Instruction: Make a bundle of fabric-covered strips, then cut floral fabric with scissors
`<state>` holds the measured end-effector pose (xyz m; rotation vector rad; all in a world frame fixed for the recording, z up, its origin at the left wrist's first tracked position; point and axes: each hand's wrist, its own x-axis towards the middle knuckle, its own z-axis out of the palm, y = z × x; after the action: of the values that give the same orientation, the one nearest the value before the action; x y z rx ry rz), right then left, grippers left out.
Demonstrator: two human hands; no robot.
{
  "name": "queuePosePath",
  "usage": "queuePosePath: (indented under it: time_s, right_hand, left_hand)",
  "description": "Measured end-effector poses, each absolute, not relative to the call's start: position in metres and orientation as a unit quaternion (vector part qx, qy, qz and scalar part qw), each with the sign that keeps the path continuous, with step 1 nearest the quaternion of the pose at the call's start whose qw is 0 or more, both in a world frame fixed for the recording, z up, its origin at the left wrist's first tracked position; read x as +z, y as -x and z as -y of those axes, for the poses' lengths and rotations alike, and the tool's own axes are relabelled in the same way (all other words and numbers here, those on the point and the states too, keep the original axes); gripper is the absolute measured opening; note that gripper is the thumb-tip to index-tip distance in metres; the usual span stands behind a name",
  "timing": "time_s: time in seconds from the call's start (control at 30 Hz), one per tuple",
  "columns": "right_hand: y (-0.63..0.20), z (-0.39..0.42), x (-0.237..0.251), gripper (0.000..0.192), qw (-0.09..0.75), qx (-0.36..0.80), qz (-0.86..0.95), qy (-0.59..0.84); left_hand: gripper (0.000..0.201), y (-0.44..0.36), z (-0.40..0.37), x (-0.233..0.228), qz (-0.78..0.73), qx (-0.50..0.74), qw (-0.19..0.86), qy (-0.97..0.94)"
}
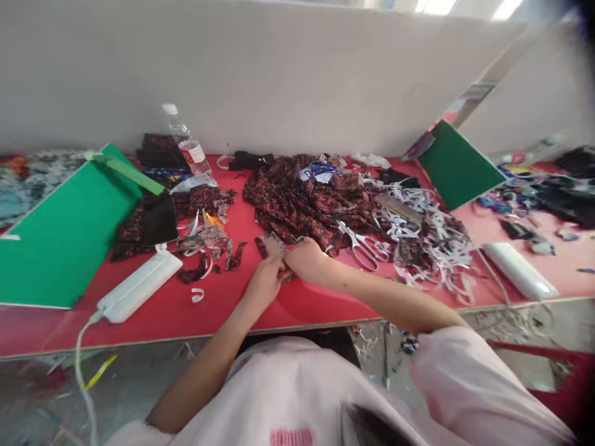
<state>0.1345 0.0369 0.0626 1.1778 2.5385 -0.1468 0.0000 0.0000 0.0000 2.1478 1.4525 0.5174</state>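
Centrally, left hand point(264, 282) and right hand point(304, 259) both closed, pinching fabric scrap point(275, 246) between them, scissors point(361, 246) near.

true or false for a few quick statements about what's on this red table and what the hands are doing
1. Both hands, left hand and right hand, meet on a small fabric piece. True.
2. The scissors are in the right hand. False: they lie on the table, right of it.
3. A plastic bottle stands near the back wall. True.
4. The table is blue. False: it is red.
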Motion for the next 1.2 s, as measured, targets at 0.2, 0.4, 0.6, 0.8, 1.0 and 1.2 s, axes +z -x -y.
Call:
queuePosePath:
  time_s: [0.2, 0.4, 0.6, 0.8, 1.0, 1.2]
  right_hand:
    - [-0.153, -0.045, 0.066, 0.032, 0.199, -0.096, -0.889, -0.401]
    - [-0.159, -0.047, 0.079, 0.04, 0.208, -0.11, -0.886, -0.399]
    - [-0.142, -0.014, 0.094, 0.025, 0.158, -0.034, -0.873, -0.46]
    - [-0.147, 0.017, 0.069, 0.026, 0.015, 0.05, -0.854, -0.517]
    - [-0.167, 0.029, 0.032, 0.016, -0.072, 0.037, -0.802, -0.592]
    - [-0.172, 0.045, 0.017, 0.016, -0.143, -0.009, -0.783, -0.606]
  left_hand:
    - [0.006, 0.021, -0.021, 0.018, -0.476, 0.128, 0.289, -0.821]
    - [0.008, 0.019, -0.038, 0.035, -0.474, 0.052, 0.293, -0.829]
    - [0.011, 0.007, -0.036, 0.035, -0.516, 0.023, 0.285, -0.807]
    - [0.011, 0.005, -0.035, 0.035, -0.55, 0.006, 0.277, -0.788]
    - [0.013, -0.001, -0.03, 0.037, -0.584, -0.001, 0.268, -0.766]
    - [0.01, -0.004, -0.026, 0.039, -0.62, -0.001, 0.258, -0.741]
